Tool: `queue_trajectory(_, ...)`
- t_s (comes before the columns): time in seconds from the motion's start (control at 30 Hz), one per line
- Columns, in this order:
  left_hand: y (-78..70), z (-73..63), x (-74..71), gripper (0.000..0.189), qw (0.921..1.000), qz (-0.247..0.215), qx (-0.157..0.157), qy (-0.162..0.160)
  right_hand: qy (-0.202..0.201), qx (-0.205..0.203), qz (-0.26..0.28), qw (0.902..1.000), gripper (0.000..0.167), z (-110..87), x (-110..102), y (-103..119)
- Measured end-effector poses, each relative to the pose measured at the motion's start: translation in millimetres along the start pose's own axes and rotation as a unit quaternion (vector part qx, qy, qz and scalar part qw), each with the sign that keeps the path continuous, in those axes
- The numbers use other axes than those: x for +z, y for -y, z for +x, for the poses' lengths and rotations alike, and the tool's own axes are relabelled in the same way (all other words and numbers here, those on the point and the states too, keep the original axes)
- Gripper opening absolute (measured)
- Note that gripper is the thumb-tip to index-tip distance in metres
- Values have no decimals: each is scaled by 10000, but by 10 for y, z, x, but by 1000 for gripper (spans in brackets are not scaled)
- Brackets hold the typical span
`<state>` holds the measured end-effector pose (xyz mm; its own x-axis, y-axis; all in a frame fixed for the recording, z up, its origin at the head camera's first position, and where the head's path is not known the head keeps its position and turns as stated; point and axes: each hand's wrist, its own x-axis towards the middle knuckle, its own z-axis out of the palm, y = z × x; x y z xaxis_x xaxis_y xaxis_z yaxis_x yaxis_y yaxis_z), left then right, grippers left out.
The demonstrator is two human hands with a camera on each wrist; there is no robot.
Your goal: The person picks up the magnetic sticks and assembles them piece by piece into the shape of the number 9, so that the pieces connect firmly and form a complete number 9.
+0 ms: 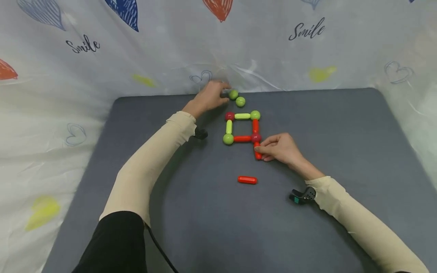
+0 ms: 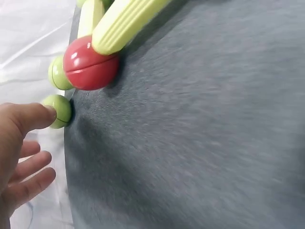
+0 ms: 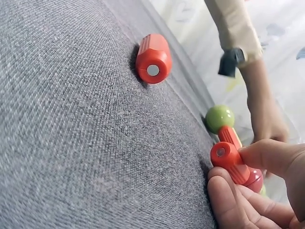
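My right hand (image 1: 281, 149) pinches a red magnetic rod (image 3: 231, 160) between thumb and fingers. The rod's far end meets a red ball (image 1: 256, 137) at the near right corner of a square of rods and balls. Yellow-green rods (image 1: 242, 116) form the square's far and left sides; red rods (image 1: 242, 139) form the other two. At the table's back edge, my left hand (image 1: 209, 96) reaches to two loose green balls. Its thumb overlaps one green ball (image 2: 59, 111) in the left wrist view, the other fingers spread apart. The second green ball (image 1: 240, 101) lies just beside.
A loose red rod (image 1: 247, 180) lies on the grey table (image 1: 211, 223) nearer to me, a silver disc showing on its end. Behind the table hangs a white sheet (image 1: 252, 45) with printed hearts. A black cable (image 1: 160, 248) runs beside my left arm.
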<state>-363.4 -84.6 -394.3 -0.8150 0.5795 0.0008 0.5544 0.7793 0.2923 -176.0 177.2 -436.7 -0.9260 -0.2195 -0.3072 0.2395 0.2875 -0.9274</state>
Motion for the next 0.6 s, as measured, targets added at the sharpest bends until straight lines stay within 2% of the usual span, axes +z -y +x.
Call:
queue_trajectory(0.1,-1,158,47,49,9999,55,117,91,-9,-68,-15,10000,29,3,-38,-30)
queue_trajectory(0.33,11,260,120,41,9998,-137,141,-77,-59,-39,47,10000,25,39,-27,-42)
queue_trajectory(0.47,14,259,123,37,9993,-236,106,-251,-39,-19,66,10000,26,43,-26,-43)
queue_trajectory(0.6,45,176,79,31,9974,-485,-15,-527,10,-9,88,10000,27,11,-36,-16)
